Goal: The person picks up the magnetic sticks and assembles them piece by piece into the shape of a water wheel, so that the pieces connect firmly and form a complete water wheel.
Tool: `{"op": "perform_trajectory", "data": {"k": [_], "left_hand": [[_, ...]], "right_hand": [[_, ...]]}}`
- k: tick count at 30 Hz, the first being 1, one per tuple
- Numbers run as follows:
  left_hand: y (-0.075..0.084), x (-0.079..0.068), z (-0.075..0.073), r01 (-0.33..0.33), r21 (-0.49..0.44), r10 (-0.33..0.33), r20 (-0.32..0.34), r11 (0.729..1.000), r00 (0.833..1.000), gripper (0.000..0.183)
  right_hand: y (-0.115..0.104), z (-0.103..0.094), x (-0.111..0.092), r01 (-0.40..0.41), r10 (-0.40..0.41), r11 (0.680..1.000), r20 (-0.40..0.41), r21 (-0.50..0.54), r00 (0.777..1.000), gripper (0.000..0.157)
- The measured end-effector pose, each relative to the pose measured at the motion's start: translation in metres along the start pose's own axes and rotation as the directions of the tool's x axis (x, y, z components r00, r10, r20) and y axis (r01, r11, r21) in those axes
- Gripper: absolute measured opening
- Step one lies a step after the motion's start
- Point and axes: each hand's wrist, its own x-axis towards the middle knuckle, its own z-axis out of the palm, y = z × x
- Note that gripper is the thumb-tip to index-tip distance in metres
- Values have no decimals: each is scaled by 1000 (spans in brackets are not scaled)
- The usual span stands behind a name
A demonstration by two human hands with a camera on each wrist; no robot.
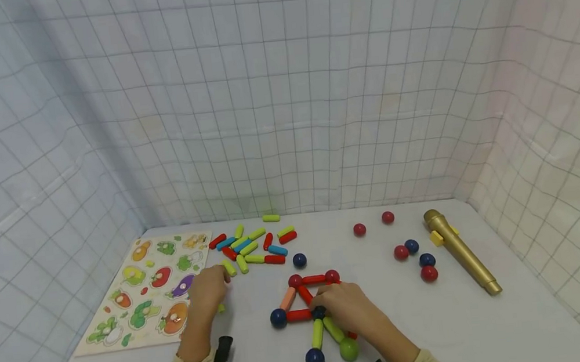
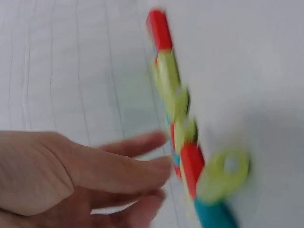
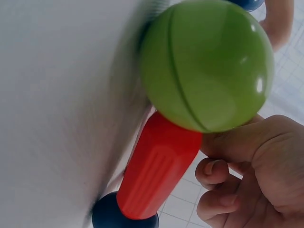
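Observation:
My left hand (image 1: 208, 291) hovers by the loose magnetic rods, near the puzzle board's right edge. In the left wrist view its fingers (image 2: 137, 142) are loosely bent, with nothing between them, beside blurred green, red and blue rods. My right hand (image 1: 346, 308) holds a dark blue ball (image 1: 318, 312) in a built shape of rods and balls; its fingertips are partly hidden. Red rods (image 1: 299, 315) and green rods (image 1: 317, 334) join at that ball. A green ball (image 3: 206, 66) stands close in front of the right hand, above a red rod (image 3: 159, 166).
A vegetable puzzle board (image 1: 152, 328) lies at the left. Loose dark blue (image 1: 300, 260) and red balls (image 1: 360, 230) are behind and to the right of the shape. A gold toy microphone (image 1: 465, 254) lies far right. White gridded cloth (image 1: 284, 117) walls the back and sides.

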Motion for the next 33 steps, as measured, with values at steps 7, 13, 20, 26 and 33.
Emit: {"op": "perform_trajectory", "data": {"k": [7, 13, 20, 26, 33], "left_hand": [[-38, 2, -8, -154, -41, 159, 168, 987, 973, 29], [-36, 7, 5, -134, -27, 137, 180, 991, 974, 18], [-4, 6, 4, -231, -184, 256, 128, 955, 958, 23], [29, 1, 14, -246, -365, 317, 151, 898, 936, 33], [59, -11, 29, -17, -483, 154, 246, 876, 957, 26]], "right_hand": [[1, 1, 0, -62, 62, 997, 2, -49, 998, 34], [2, 2, 0, -116, 114, 985, -28, -127, 993, 29], [4, 1, -2, -124, 112, 982, -86, -142, 990, 31], [4, 2, -3, -144, 133, 982, -93, -123, 987, 30], [2, 1, -4, -178, 163, 976, -122, -125, 979, 30]]}}
